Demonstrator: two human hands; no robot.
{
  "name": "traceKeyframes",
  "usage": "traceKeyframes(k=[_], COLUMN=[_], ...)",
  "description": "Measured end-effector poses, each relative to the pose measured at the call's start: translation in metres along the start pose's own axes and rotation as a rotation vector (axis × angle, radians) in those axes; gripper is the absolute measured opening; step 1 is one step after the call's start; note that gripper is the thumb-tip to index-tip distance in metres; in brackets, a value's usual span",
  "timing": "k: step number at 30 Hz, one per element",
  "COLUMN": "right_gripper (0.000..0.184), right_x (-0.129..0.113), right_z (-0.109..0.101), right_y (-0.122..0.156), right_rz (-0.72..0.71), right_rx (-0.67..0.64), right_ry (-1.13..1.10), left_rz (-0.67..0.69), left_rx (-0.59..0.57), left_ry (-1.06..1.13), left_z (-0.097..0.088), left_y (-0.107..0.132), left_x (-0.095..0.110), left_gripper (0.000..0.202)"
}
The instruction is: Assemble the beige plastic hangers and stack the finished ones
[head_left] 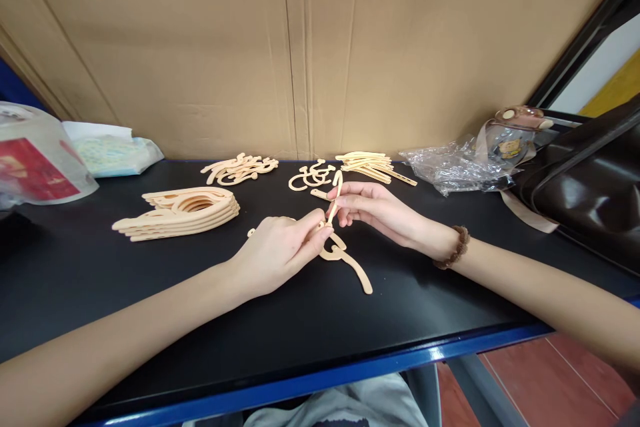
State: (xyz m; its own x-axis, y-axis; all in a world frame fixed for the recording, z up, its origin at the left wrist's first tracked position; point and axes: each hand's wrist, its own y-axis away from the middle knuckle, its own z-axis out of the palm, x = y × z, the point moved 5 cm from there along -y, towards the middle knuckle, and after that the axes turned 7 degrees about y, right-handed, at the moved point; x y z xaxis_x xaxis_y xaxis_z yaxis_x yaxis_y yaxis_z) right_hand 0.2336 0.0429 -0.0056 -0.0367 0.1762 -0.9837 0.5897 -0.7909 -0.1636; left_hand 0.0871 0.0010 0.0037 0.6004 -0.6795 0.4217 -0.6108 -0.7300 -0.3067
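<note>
1. Near the middle of the frame, the left hand [285, 250] has its thumb and forefinger clamped on a small cream part [321, 225]; the palm and most of the part are hidden behind the knuckles.
2. Just right of it, the right hand [375, 210] pinches a slim cream piece [338, 192] between thumb and fingers, its upper end in plain view. Whether the two held parts are joined cannot be told.
3. Below the fingers, a curved arm piece [359, 270] reaches toward the lower right; its upper end is partly covered by the left hand.
4. Left of centre on the table [200, 320], a stack of cream folded frames [180, 213] overlaps too closely to count.
5. Along the back lie a tangled heap of curved parts [243, 168], loose hooks [313, 177] and a pile of straight sticks [370, 163]; many outlines merge.
6. At the right, crinkled clear wrapping [450, 167] partly hides a bottle [510, 140], and a dark bag [590, 180] is cut off by the edge.
7. At the left edge, a roll [45, 160] is cropped and partly covers a pale packet [117, 152] with blurred print.
</note>
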Motion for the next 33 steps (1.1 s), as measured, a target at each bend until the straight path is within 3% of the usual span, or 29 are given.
traceKeyframes(k=[7,15,25,33], right_gripper=[0.015,0.019,0.019,0.022], right_x=[-0.0008,-0.0013,-0.0037,-0.0079], right_z=[0.0011,-0.0015,-0.0017,0.0021], right_y=[-0.0014,-0.0016,0.0004,0.0012], right_rz=[0.004,-0.017,0.032,0.046], right_rx=[-0.074,-0.098,-0.057,0.018], right_ry=[0.062,0.236,0.292,0.295], left_rz=[0.083,0.087,0.156,0.076], left_rx=[0.058,0.048,0.123,0.207], left_ry=[0.024,-0.034,-0.248,-0.394], left_z=[-0.0039,-0.0026,-0.0037,-0.0072], left_y=[0.0015,0.0045,0.006,0.0071], left_x=[0.0042,0.0045,0.0021,0.0096], left_gripper=[0.029,0.031,0.03,0.041])
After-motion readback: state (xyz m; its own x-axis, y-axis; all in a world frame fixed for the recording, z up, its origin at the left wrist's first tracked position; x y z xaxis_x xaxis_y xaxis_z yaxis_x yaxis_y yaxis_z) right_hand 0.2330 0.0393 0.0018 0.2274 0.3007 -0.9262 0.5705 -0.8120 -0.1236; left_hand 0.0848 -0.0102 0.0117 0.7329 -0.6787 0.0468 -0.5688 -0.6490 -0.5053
